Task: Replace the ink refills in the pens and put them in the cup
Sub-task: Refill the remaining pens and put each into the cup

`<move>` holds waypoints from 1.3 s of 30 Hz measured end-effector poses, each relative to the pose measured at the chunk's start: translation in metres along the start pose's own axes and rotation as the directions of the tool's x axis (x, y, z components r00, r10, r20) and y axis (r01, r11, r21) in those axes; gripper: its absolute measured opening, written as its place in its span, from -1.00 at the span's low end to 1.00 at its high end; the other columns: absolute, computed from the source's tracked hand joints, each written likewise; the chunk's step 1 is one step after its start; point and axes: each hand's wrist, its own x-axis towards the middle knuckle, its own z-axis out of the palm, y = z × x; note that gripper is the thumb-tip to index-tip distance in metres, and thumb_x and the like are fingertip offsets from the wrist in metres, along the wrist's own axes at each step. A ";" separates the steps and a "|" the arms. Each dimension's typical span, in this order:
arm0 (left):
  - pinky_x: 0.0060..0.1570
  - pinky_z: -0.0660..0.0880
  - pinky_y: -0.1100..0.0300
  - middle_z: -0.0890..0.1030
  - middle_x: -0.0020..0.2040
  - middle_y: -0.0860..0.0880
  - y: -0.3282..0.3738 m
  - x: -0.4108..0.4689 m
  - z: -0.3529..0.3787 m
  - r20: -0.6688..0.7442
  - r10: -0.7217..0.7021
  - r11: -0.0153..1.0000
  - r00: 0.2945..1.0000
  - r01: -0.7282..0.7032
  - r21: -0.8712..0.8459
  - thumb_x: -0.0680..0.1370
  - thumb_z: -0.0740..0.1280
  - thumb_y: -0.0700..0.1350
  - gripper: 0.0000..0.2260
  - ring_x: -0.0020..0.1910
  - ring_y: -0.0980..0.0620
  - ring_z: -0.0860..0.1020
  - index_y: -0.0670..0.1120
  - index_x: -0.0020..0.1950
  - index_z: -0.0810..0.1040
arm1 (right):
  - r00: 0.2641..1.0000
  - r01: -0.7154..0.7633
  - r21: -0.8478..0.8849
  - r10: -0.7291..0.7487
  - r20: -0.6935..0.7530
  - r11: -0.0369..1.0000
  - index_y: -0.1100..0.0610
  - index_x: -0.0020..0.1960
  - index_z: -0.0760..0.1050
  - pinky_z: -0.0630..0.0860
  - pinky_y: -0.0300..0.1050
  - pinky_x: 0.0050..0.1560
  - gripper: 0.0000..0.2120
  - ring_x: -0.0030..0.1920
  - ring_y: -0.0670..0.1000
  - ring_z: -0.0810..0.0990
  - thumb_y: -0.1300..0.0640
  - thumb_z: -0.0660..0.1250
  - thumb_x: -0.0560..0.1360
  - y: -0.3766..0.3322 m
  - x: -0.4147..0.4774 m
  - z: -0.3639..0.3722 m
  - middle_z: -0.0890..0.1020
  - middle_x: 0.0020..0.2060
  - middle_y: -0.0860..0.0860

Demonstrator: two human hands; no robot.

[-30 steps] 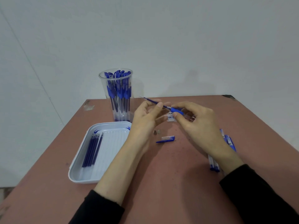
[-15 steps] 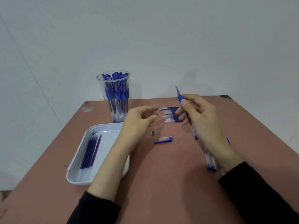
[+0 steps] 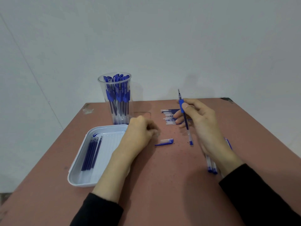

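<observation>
My right hand (image 3: 200,121) holds a blue pen (image 3: 185,121) nearly upright, thumb on its blue grip, with the bare refill point sticking out at the top. My left hand (image 3: 138,136) rests low on the table beside the tray. Its blurred fingertips curl over the spot where the small metal nose cone lay, and the cone is hidden under them. A blue pen cap (image 3: 164,142) lies between my hands. The clear cup (image 3: 114,88), at the back left, stands full of blue pens.
A white tray (image 3: 78,178) at the left holds several dark blue refills (image 3: 92,152). More refills (image 3: 169,114) lie in a row behind my right hand. A few pens (image 3: 211,167) lie partly under my right forearm. The table ends at a pale wall.
My hands have parted. The right hand swung the pen from level to upright. The left hand let go of it, dropped to the table and curled over the metal nose cone.
</observation>
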 end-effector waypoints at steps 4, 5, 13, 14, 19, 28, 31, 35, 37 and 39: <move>-0.21 0.55 0.33 0.64 -0.23 -0.08 0.015 -0.003 -0.011 -0.065 -0.125 0.679 0.990 0.038 -0.733 0.45 0.41 -0.33 -0.86 -0.28 0.13 0.61 -0.18 -0.02 0.62 | 0.999 0.025 -0.102 -0.021 0.036 0.994 0.06 -0.02 0.58 0.50 -0.16 -0.27 -0.88 -0.37 -0.08 0.55 0.23 0.29 0.56 0.004 -0.001 0.001 0.63 -0.39 -0.03; -0.17 0.56 0.33 0.65 -0.20 -0.09 0.016 -0.003 -0.013 -0.051 -0.148 0.558 0.988 0.041 -0.829 0.45 0.40 -0.35 -0.84 -0.24 0.11 0.63 -0.17 -0.01 0.61 | 0.998 0.035 -0.126 -0.029 0.047 0.991 0.03 -0.04 0.59 0.49 -0.16 -0.27 -0.86 -0.37 -0.10 0.55 0.23 0.31 0.54 0.005 -0.002 0.002 0.63 -0.39 -0.03; -0.08 0.57 0.31 0.68 -0.16 -0.06 0.018 -0.004 -0.018 0.004 -0.167 0.261 0.986 0.048 -0.964 0.45 0.35 -0.40 -0.77 -0.17 0.09 0.66 -0.19 0.06 0.57 | 0.991 0.110 -0.283 -0.085 0.099 0.953 -0.13 -0.12 0.63 0.47 -0.21 -0.18 -0.79 -0.31 -0.16 0.56 0.19 0.39 0.48 0.012 -0.003 0.002 0.65 -0.35 -0.07; -0.09 0.57 0.32 0.69 -0.17 -0.05 0.018 -0.004 -0.018 0.003 -0.159 0.265 0.987 0.045 -0.963 0.45 0.35 -0.40 -0.77 -0.17 0.10 0.66 -0.19 0.06 0.57 | 0.991 0.111 -0.290 -0.083 0.104 0.950 -0.15 -0.13 0.63 0.45 -0.26 -0.19 -0.79 -0.30 -0.18 0.56 0.19 0.40 0.48 0.011 -0.003 0.002 0.65 -0.35 -0.10; -0.05 0.56 0.32 0.69 -0.14 -0.04 0.016 -0.004 -0.018 0.008 -0.129 0.338 0.992 0.051 -0.940 0.43 0.37 -0.39 -0.76 -0.15 0.11 0.65 -0.15 0.04 0.58 | 0.989 0.140 -0.358 -0.113 0.094 0.923 -0.09 -0.08 0.66 0.42 -0.43 -0.16 -0.83 -0.21 -0.21 0.60 0.19 0.41 0.47 0.009 -0.004 0.002 0.67 -0.29 -0.17; -0.05 0.56 0.30 0.70 -0.13 -0.05 0.015 -0.005 -0.014 0.023 -0.091 0.410 0.996 0.058 -0.910 0.43 0.40 -0.36 -0.71 -0.14 0.08 0.66 -0.09 0.08 0.57 | 0.978 0.210 -0.453 -0.189 0.092 0.866 -0.03 -0.04 0.60 0.41 -0.48 -0.18 -0.84 -0.20 -0.21 0.59 0.19 0.45 0.44 0.009 -0.007 0.004 0.66 -0.25 -0.14; -0.01 0.55 0.29 0.70 -0.10 -0.05 0.015 -0.005 -0.013 0.023 -0.066 0.419 0.998 0.049 -0.907 0.44 0.39 -0.37 -0.70 -0.11 0.07 0.66 -0.08 0.11 0.56 | 0.984 0.181 -0.435 -0.165 0.074 0.882 0.01 -0.09 0.59 0.44 -0.43 -0.19 -0.89 -0.21 -0.17 0.61 0.19 0.46 0.44 0.010 -0.006 0.004 0.67 -0.29 -0.09; -0.04 0.54 0.28 0.70 -0.06 -0.05 0.017 -0.005 -0.015 0.012 -0.010 0.387 1.000 0.014 -0.922 0.46 0.35 -0.40 -0.65 -0.08 0.06 0.65 -0.08 0.16 0.51 | 0.992 0.123 -0.372 -0.099 0.083 0.920 0.05 -0.06 0.60 0.55 -0.17 -0.09 -0.94 -0.20 -0.13 0.65 0.17 0.42 0.48 0.010 -0.004 0.004 0.69 -0.31 -0.05; -0.01 0.55 0.26 0.69 -0.05 -0.08 0.019 -0.006 -0.015 0.005 0.010 0.332 1.000 0.002 -0.943 0.47 0.33 -0.39 -0.63 -0.07 0.05 0.65 -0.09 0.22 0.47 | 0.992 0.114 -0.341 -0.090 0.087 0.933 0.05 -0.06 0.61 0.54 -0.14 -0.09 -0.94 -0.21 -0.14 0.65 0.18 0.41 0.49 0.009 -0.005 0.004 0.69 -0.32 -0.05; -0.03 0.56 0.24 0.68 -0.02 -0.10 0.023 -0.007 -0.012 -0.016 0.004 0.296 1.000 -0.016 -0.955 0.47 0.34 -0.37 -0.60 -0.06 0.04 0.66 -0.08 0.26 0.43 | 0.990 0.122 -0.329 -0.093 0.104 0.936 0.02 -0.08 0.61 0.53 -0.17 -0.10 -0.92 -0.22 -0.15 0.65 0.18 0.42 0.48 0.008 -0.007 0.006 0.69 -0.33 -0.05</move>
